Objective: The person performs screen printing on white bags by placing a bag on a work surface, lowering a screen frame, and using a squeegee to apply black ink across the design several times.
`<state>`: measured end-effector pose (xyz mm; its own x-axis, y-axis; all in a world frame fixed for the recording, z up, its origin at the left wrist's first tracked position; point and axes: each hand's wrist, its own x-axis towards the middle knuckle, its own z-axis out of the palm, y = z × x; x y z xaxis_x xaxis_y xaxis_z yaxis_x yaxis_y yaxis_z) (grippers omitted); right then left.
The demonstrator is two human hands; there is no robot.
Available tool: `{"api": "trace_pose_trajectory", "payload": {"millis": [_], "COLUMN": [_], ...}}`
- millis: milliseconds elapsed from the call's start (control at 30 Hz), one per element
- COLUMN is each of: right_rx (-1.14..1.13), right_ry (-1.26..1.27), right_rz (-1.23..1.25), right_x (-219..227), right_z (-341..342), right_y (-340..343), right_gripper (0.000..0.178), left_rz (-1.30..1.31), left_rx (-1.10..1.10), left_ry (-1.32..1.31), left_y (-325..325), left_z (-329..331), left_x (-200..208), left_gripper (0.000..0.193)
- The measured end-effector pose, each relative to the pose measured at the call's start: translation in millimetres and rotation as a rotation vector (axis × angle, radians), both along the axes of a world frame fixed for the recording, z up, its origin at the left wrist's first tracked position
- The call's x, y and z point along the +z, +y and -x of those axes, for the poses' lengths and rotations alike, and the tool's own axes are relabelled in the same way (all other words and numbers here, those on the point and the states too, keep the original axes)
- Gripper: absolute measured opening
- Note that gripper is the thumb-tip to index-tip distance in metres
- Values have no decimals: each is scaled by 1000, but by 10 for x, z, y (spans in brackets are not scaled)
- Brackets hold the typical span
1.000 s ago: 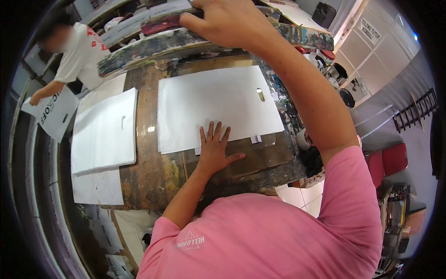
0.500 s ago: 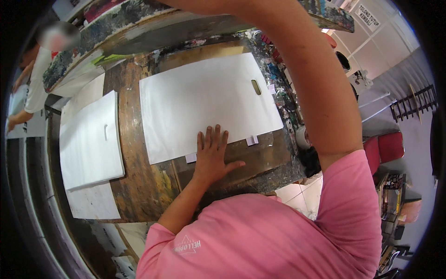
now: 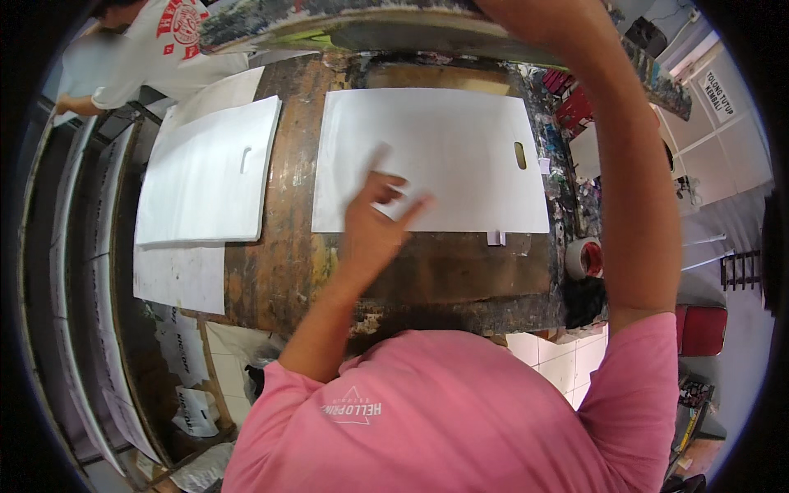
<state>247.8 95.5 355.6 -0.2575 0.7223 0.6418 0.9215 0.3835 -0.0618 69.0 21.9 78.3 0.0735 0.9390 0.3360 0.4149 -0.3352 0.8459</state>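
A flat white bag (image 3: 460, 193) with an oval handle hole near its right edge lies on the paint-stained wooden table (image 3: 288, 181). Above its left part hovers my left hand (image 3: 374, 209), smeared by motion. Its index finger and thumb stretch apart, other fingers curl, and nothing shows in it. My right arm reaches up across the right side. The right hand (image 3: 526, 20) is at the top edge, by a raised, paint-crusted frame (image 3: 386, 33); its fingers are cut off from view. Left of the bag sits a stack of similar white bags (image 3: 205, 181).
A tape roll (image 3: 584, 258) and a black cloth (image 3: 583, 304) lie at the table's right edge. Small paper tabs (image 3: 496, 238) stick out beside the bag. Long racks (image 3: 90, 271) stand at left, where a person in a white shirt (image 3: 156, 49) is at work. A red chair (image 3: 701, 341) stands at right.
My left hand has lifted off the bag's near edge and moved up over it, its fingers partly curling. The view has shifted left, bringing more of the other person into sight. The frame remains raised.
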Motion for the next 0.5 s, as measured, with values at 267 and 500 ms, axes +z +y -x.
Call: {"api": "trace_pose_trajectory", "payload": {"millis": [267,500], "right_rx": [71,247], "right_ry": [-66,-210], "right_rz": [-148,535], "right_x": [-1097,-2117], "right_z": [-73,-261], "right_y": [-563,-1006], "right_gripper": [63,44], "left_rz": [97,341], "left_rx": [-267,119], "left_ry": [-820,-247], "left_y": [67,-659], "left_z": [1156,1125], "left_x": [938,-277], "left_gripper": [99,89]}}
